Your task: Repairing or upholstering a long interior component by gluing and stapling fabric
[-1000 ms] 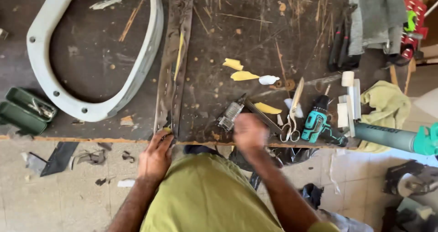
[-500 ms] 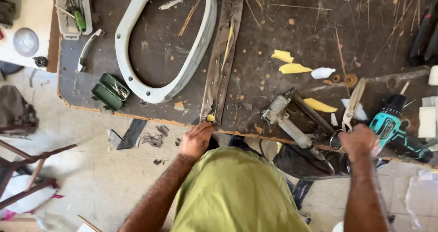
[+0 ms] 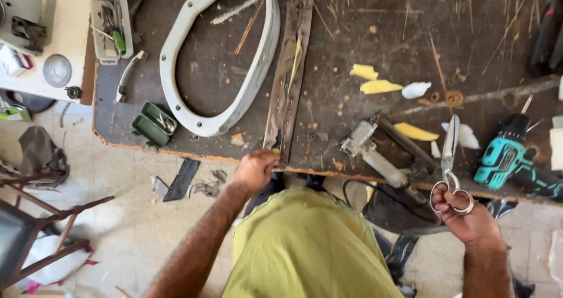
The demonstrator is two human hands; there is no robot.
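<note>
Your left hand (image 3: 255,170) pinched the near end of the long brown strip (image 3: 288,75), which ran straight away from the surface's (image 3: 375,34) near edge toward the far edge, while your right hand (image 3: 466,216) gripped the scissors (image 3: 450,163), blades pointing away, well right of the strip.

Bare worktop (image 3: 328,107) lies between the long strip (image 3: 287,81) and the stapler (image 3: 375,148); the drill (image 3: 507,157) crowds the right.

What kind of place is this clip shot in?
Probably a small upholstery or craft workshop: a scarred workbench with foam scraps, a cordless drill, a pneumatic stapler, and scissors in the right hand.
</note>
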